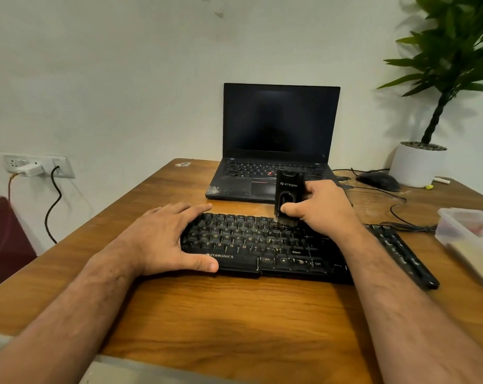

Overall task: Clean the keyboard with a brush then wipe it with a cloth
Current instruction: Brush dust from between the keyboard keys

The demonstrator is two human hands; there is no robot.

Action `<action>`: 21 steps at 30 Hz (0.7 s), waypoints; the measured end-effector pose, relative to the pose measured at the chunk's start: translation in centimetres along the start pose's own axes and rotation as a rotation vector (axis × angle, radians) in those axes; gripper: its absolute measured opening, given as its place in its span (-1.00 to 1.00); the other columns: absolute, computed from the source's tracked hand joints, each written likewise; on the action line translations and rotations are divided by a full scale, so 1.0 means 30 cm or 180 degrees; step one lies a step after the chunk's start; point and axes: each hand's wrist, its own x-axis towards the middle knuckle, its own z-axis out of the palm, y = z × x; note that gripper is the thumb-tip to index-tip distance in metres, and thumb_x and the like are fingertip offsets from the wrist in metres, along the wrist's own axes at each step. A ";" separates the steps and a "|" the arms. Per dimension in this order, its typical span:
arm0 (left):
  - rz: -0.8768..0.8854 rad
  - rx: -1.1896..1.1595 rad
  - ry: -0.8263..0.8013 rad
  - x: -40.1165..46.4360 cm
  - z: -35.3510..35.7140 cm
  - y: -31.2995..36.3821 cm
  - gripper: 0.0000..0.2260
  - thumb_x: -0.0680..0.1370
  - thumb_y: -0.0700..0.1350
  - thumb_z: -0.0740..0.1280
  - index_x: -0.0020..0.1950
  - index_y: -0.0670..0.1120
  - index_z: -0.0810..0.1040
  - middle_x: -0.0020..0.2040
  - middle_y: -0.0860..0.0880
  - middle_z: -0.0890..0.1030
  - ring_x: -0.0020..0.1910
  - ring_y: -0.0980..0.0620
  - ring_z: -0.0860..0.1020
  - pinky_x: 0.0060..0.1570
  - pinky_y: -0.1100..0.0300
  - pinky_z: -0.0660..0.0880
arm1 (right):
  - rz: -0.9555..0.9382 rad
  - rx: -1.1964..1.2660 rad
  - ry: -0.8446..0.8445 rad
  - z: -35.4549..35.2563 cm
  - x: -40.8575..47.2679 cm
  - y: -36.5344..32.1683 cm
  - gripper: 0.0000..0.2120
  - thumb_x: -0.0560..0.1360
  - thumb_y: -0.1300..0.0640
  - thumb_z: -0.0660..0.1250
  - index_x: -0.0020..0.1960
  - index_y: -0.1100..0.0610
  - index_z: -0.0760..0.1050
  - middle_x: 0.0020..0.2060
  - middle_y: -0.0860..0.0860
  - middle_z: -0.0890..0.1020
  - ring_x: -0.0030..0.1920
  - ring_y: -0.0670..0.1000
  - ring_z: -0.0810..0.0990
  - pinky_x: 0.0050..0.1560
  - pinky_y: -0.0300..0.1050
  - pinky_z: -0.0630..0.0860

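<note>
Right fingers (316,202) grip one brush (288,196); left fingers (179,210) flat on one keyboard (262,245).

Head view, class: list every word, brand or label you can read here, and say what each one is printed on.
"ZEBRONICS": front edge of the black keyboard, by the left hand.
"Shift", "Alt", "Ctrl": its lower keys; several letter keys are also legible.
"STRIFF", roughly, partly blurred: the brush gripped by the right hand.
Laptop key legends: too small to read.
Sticker on the table: unreadable.
</note>
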 end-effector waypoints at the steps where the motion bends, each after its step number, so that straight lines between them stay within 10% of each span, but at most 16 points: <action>1: -0.0013 -0.0031 -0.0012 -0.002 -0.002 0.002 0.14 0.12 0.71 0.08 0.61 0.24 -0.03 0.49 0.13 0.30 0.42 0.12 0.30 0.43 0.04 0.27 | 0.0002 -0.0027 0.0164 0.002 0.000 0.000 -0.73 0.41 0.08 0.57 0.07 0.01 0.62 -0.23 -0.15 0.59 -0.21 -0.18 0.54 -0.33 -0.33 0.32; 21: -0.0190 -0.0240 -0.0101 -0.012 -0.013 0.017 0.14 0.08 0.68 0.16 0.59 0.28 -0.01 0.51 0.16 0.25 0.44 0.15 0.25 0.35 0.01 0.34 | -0.0512 0.0056 -0.0472 0.052 -0.046 -0.066 -0.69 0.38 0.10 0.58 0.10 -0.05 0.66 -0.14 -0.13 0.73 -0.15 -0.17 0.69 -0.16 -0.27 0.56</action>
